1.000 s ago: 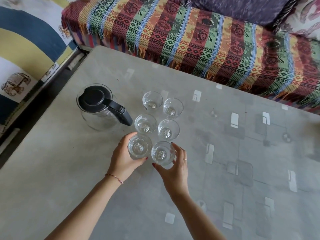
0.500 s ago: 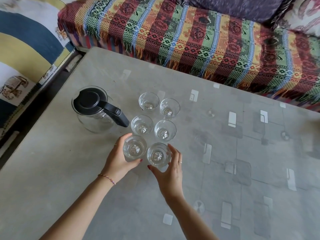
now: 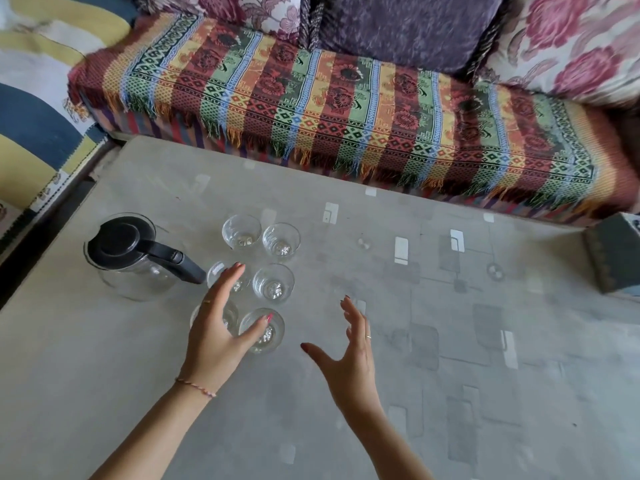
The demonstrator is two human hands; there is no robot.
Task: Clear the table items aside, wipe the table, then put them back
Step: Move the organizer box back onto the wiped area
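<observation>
Several clear drinking glasses (image 3: 273, 282) stand in two short rows on the grey table (image 3: 433, 358). To their left is a glass jug with a black lid and handle (image 3: 131, 251). My left hand (image 3: 218, 327) hovers open above the two nearest glasses, partly hiding the left one; its thumb lies over the nearest right glass (image 3: 265, 332). My right hand (image 3: 349, 355) is open, fingers spread, to the right of the glasses and apart from them. Neither hand holds anything.
A sofa with a striped patterned throw (image 3: 346, 109) and cushions (image 3: 398, 26) runs along the table's far edge. A dark box (image 3: 616, 258) sits at the table's right edge. A patterned rug (image 3: 38, 109) lies on the floor to the left.
Both hands have let go of the two nearest glasses and lifted away with fingers spread; the right hand moved off to the right. The view tilted up toward the sofa.
</observation>
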